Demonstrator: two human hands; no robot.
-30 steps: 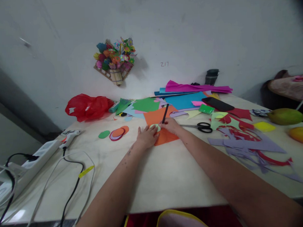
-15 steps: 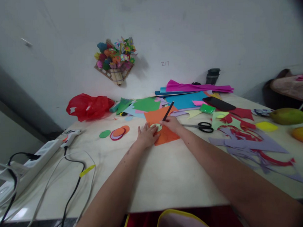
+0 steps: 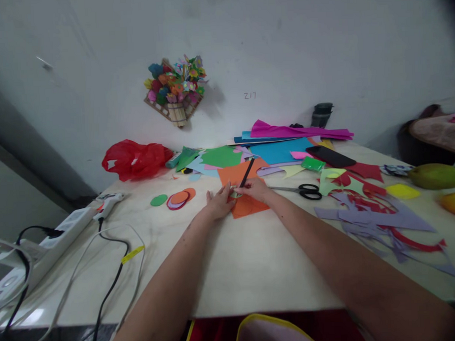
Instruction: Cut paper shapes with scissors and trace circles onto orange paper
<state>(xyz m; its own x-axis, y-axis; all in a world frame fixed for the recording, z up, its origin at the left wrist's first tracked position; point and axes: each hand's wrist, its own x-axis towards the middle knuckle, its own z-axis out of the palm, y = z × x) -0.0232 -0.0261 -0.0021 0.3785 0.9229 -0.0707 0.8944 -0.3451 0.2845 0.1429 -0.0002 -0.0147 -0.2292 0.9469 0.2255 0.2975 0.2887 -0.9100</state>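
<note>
A black pen point(image 3: 247, 172) stands slanted in my right hand point(image 3: 255, 189), whose fingers are closed round its lower part. Beneath both hands lies an orange foam or paper sheet point(image 3: 231, 176), with a curved cut in its far right edge. A small pale green disc point(image 3: 234, 194) rests on this sheet, partly hidden by my fingers. My left hand point(image 3: 219, 203) lies on the sheet's left side with fingers apart, their tips at the disc. To the right of my right hand are scissors point(image 3: 306, 190) with black handles. Cut circles point(image 3: 179, 198) in orange, purple and red overlap on the left, beside a green circle point(image 3: 159, 199).
Coloured sheets point(image 3: 279, 151) and a phone point(image 3: 331, 157) lie toward the back. Purple scraps point(image 3: 374, 217) spread on the right, near a mango point(image 3: 434, 176). A red plastic bag point(image 3: 137, 160) sits back left. A power strip point(image 3: 47, 251) and cables run along the left.
My left fingers have drawn up and closer together at the disc. My right hand and the pen have shifted left and lower, toward the disc. The view has turned slightly.
</note>
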